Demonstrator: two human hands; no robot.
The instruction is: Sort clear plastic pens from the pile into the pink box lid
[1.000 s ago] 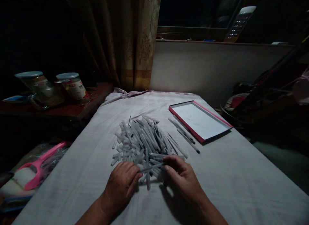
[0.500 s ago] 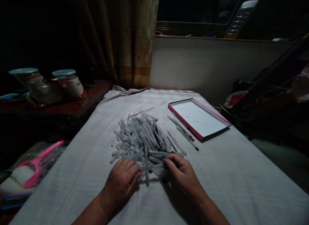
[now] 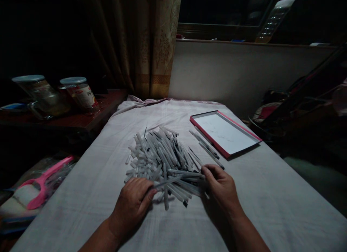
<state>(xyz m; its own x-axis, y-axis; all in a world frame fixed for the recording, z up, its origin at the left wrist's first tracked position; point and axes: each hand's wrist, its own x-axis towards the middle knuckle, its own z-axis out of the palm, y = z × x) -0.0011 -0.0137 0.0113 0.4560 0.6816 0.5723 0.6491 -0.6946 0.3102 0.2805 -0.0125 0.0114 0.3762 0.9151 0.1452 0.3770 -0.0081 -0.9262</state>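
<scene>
A heap of translucent pen parts (image 3: 159, 151), mostly barrels and short caps, lies on the white cloth. My left hand (image 3: 134, 199) is at the heap's near left edge, thumb and fingers closed on one end of a clear pen barrel (image 3: 169, 180) that slants up to the right over the heap. At the right side, my right hand (image 3: 221, 185) has its thumb and forefinger pinched together beside the ends of several pens. Whatever is between those fingers is hidden. Another pen barrel (image 3: 166, 199) sticks out toward me between the hands.
Several pens (image 3: 207, 149) lie in a row beside a shallow red-edged box lid (image 3: 210, 138) with a white inside. Jars (image 3: 81, 95) and a glass jug stand on the dark red table (image 3: 108, 107) at left. A pink-handled item (image 3: 45, 181) lies below it.
My right hand has drawn away to the right, off the pen barrel's far end. The left hand keeps hold of the barrel, which now tilts upward more.
</scene>
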